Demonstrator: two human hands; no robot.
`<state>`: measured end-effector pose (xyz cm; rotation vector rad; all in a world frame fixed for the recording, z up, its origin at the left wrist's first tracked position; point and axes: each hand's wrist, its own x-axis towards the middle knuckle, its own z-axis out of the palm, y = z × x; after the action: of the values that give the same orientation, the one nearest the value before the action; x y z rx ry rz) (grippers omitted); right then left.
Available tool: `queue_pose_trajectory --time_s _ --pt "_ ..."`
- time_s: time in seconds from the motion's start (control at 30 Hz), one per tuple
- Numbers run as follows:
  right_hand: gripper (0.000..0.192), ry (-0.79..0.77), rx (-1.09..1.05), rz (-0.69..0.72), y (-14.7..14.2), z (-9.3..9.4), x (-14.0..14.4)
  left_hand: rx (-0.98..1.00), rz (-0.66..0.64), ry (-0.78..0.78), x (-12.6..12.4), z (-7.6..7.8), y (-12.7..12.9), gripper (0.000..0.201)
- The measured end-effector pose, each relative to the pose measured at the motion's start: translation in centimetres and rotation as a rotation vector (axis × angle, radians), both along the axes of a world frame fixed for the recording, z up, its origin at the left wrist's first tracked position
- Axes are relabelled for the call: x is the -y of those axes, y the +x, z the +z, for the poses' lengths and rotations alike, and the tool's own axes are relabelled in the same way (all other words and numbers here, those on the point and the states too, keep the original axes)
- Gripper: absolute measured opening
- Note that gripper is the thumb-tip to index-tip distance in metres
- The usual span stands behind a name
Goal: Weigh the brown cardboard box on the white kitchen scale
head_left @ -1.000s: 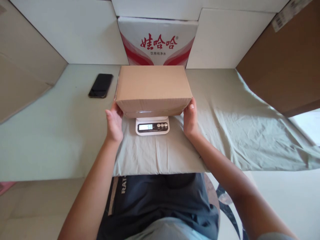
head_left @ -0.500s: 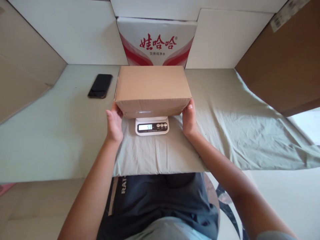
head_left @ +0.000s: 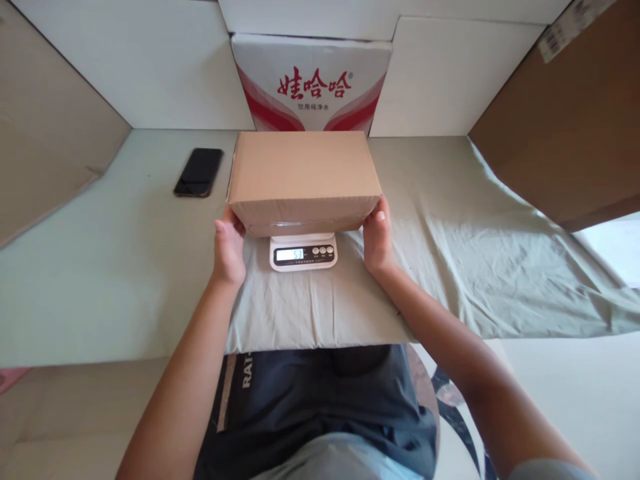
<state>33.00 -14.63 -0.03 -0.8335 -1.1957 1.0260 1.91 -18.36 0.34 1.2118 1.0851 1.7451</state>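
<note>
A brown cardboard box (head_left: 304, 167) rests on a small white kitchen scale (head_left: 305, 263), which sticks out below its near side. The scale's lit display appears to read 53. At the box's near left corner is my left hand (head_left: 230, 248), its thumb raised and its fingers partly hidden behind the box's side. My right hand (head_left: 377, 237) grips the near right corner, with the fingertips out of sight along that side. Between them, the two hands hold the box from both ends.
Left of the box lies a black smartphone (head_left: 199, 172) on the pale green cloth (head_left: 125, 267). Behind stands a white carton with red lettering (head_left: 315, 83). Large brown cardboard panels (head_left: 565, 127) flank the table, and white panels (head_left: 125, 67) close off the back.
Almost nothing differs. The whole view has shifted very slightly; both hands keep their places on the box and the reading looks the same.
</note>
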Motion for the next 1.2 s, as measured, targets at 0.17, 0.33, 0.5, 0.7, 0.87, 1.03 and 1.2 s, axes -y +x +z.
queue_pose_trajectory --time_s 0.17,0.33,0.5,0.7,0.87,1.03,1.2 --pt "0.105 0.033 0.042 -0.011 0.0 0.0 -0.2 -0.018 0.030 -0.017 0.5 1.3 0.9 0.099" --pt "0.105 0.073 0.072 0.022 0.2 -0.3 0.0 -0.065 0.023 -0.030 0.7 1.8 1.2 0.109" --pt "0.108 0.026 0.096 0.042 0.2 0.3 0.6 -0.024 -0.036 0.060 0.1 0.5 0.8 0.096" --pt "0.107 0.036 0.120 0.049 0.4 0.4 0.4 -0.029 -0.047 0.060 0.1 0.4 0.8 0.093" --pt "0.103 0.074 0.151 0.043 0.4 0.2 0.4 -0.015 -0.045 0.034 0.2 0.6 0.8 0.099" --pt "0.102 0.080 0.122 0.048 0.3 0.2 0.4 -0.033 -0.031 0.056 -0.1 0.2 0.8 0.096" --pt "0.100 0.075 0.148 0.073 0.2 -0.1 0.3 -0.013 -0.032 0.088 0.0 0.0 0.9 0.094"
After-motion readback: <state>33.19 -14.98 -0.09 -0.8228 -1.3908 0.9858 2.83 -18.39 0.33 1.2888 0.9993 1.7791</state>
